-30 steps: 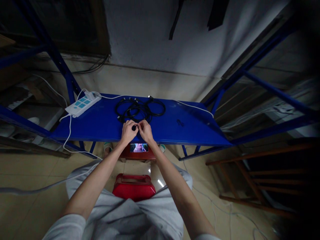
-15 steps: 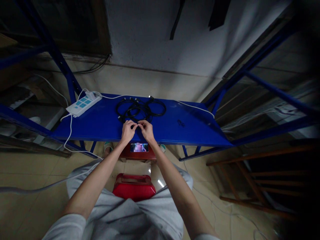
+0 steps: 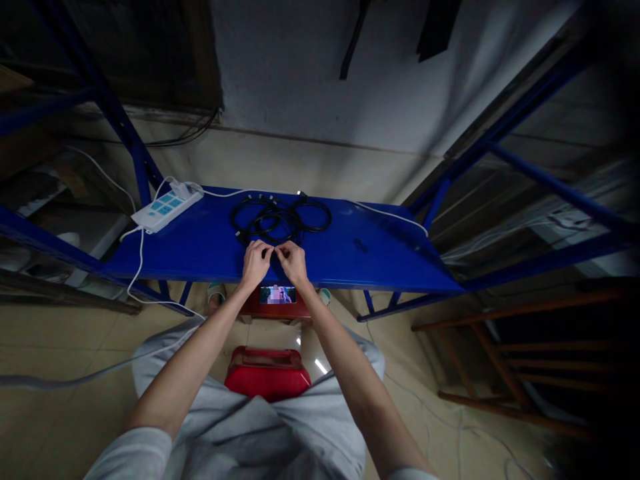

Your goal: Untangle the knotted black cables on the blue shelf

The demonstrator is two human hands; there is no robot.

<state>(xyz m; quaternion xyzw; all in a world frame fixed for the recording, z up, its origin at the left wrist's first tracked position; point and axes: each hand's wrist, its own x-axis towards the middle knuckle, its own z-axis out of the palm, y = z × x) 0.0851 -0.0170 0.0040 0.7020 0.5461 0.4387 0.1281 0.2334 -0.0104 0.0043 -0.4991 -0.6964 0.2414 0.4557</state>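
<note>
My left hand (image 3: pixel 257 261) and my right hand (image 3: pixel 293 260) meet over the front part of the blue shelf (image 3: pixel 200 255). Both are closed in a pinch, fingertips almost touching. Whatever lies between them is too small to make out. Just beyond the fingers sit several looped black cables (image 3: pixel 316 229), some with pale connector ends. To the right of my hands is a little group of thin dark pieces (image 3: pixel 361 247), perhaps ties; their kind is unclear.
On the shelf's left end lies a white power strip (image 3: pixel 167 209) with a plug in it. A white cord (image 3: pixel 385 213) runs along the back edge. Below the front edge, a lit phone (image 3: pixel 278 295) rests on a reddish stool (image 3: pixel 255 308). Blue posts (image 3: pixel 439 200) frame both ends.
My fingertips have shifted very slightly while staying pinched in the same place. The cables look unmoved, and the picture on the phone differs.
</note>
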